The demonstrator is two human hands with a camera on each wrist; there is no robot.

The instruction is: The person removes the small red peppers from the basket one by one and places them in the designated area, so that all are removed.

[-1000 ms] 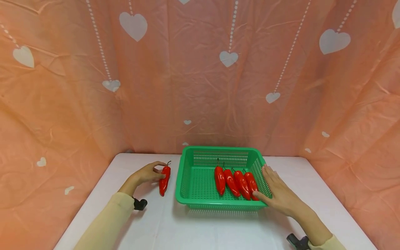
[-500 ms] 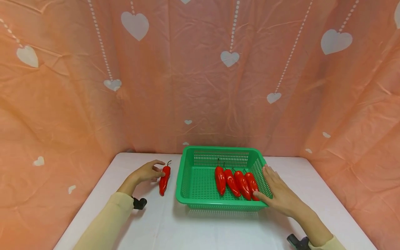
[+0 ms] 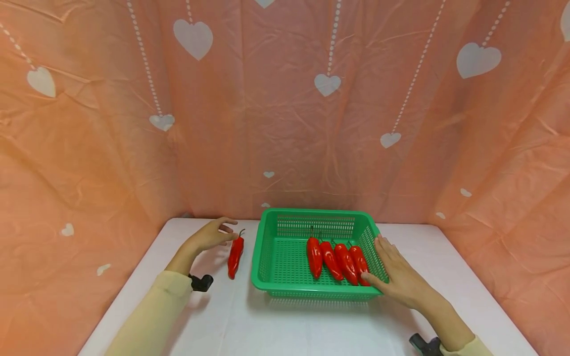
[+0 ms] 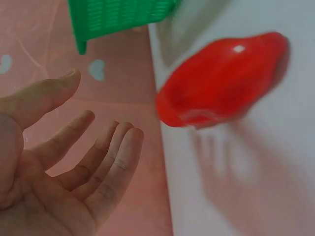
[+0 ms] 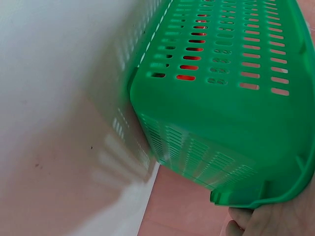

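A single red chili pepper (image 3: 235,258) lies on the white table left of the basket, its stem toward the back. Just above its stem end hovers my left hand (image 3: 212,234), fingers spread and loosely bent, holding nothing. The left wrist view shows that pepper (image 4: 224,81) apart from the fingers. My right hand (image 3: 403,277) lies against the right side of the green plastic basket (image 3: 318,287), fingers straight along the rim and thumb over the front right corner. Inside the basket, several red peppers (image 3: 329,260) lie side by side in its right half.
The white table (image 3: 285,331) carries the basket and the loose pepper. Behind and beside it hangs a pinkish-orange cloth (image 3: 285,138) printed with white hearts. Black wrist-worn devices (image 3: 202,283) sit below both hands.
My left hand has let go of the loose pepper and lifted slightly up and back from it. The pepper stays on the table. My right hand and the basket have stayed in place.
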